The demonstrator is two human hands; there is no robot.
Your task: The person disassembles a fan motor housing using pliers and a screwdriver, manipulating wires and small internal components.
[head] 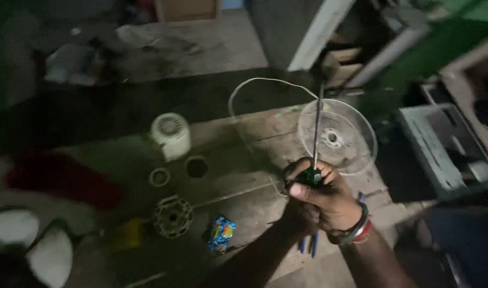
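A worn wooden table (pixel 238 186) fills the middle of the dim view and serves as the landmark for everything else. At its far right corner lies a round wire fan guard (pixel 337 137), and a thin white cable (pixel 244 90) loops out from the guard across the table's back edge. Toward the table's left end stands a white fan motor housing (pixel 171 134), with a small ring (pixel 160 177) and a dark round cap (pixel 196 167) just in front of it. Nearer the front edge sit a round ribbed motor part (pixel 172 216) and a crumpled blue wrapper (pixel 221 233). Above the table's right front, the right hand (pixel 324 200) has its fingers clenched round the handle of a screwdriver (pixel 315 140), shaft upright over the guard. The left hand (pixel 297 213) is tucked behind the right; whether its fingers grip anything cannot be told.
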